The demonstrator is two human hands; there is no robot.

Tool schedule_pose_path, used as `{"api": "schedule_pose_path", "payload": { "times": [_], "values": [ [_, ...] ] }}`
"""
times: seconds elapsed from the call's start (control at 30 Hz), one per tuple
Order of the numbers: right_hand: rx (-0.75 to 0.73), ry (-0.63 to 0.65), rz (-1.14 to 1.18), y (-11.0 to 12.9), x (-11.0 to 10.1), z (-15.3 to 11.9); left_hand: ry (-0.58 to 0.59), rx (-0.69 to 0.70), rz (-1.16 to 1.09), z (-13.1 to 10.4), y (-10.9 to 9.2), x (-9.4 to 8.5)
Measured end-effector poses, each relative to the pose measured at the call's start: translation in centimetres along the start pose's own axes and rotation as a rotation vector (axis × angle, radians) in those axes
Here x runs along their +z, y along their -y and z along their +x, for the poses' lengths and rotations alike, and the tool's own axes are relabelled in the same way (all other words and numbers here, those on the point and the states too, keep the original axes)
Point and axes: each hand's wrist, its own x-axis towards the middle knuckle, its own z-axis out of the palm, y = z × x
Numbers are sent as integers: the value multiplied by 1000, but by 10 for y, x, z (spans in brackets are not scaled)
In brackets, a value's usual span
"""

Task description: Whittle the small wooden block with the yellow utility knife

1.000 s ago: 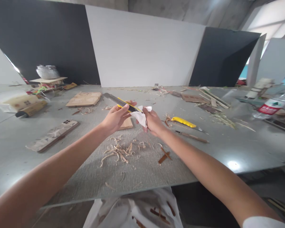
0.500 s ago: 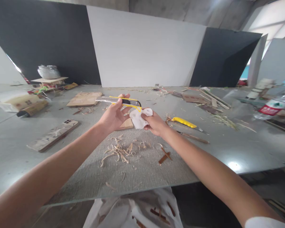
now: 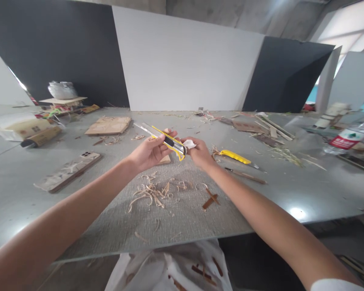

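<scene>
Above the middle of the table, my left hand (image 3: 150, 152) grips a yellow and black utility knife (image 3: 171, 142), its blade out and pointing up to the left. Close by the knife's butt end, my right hand (image 3: 200, 152) is closed on a crumpled white tissue (image 3: 189, 144); most of the tissue is hidden by the fingers. Under the hands lies a small piece of wood (image 3: 164, 160), partly covered. Curled wood shavings (image 3: 153, 192) are scattered on the grey textured mat (image 3: 115, 226) nearer to me.
To the right lie a yellow-handled knife (image 3: 235, 157) and a slim wooden-handled tool (image 3: 248, 176). A phone-shaped carved block (image 3: 75, 171) and a wooden board (image 3: 108, 125) are at left. A water bottle (image 3: 350, 135) stands far right. Wood strips (image 3: 274, 125) lie toward the back.
The utility knife has tilted, its butt end now lower and further right. The tissue has come off the knife's end and is bunched smaller in my right hand.
</scene>
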Motion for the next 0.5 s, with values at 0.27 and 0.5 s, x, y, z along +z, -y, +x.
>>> {"api": "schedule_pose_path", "payload": {
  "times": [0.27,0.5],
  "values": [
    [-42,92,-173,5,-8,3,83,72,370,3,0,-2],
    [-311,-118,-531,19,-4,-4,0,113,565,7,5,-11]
  ]
}}
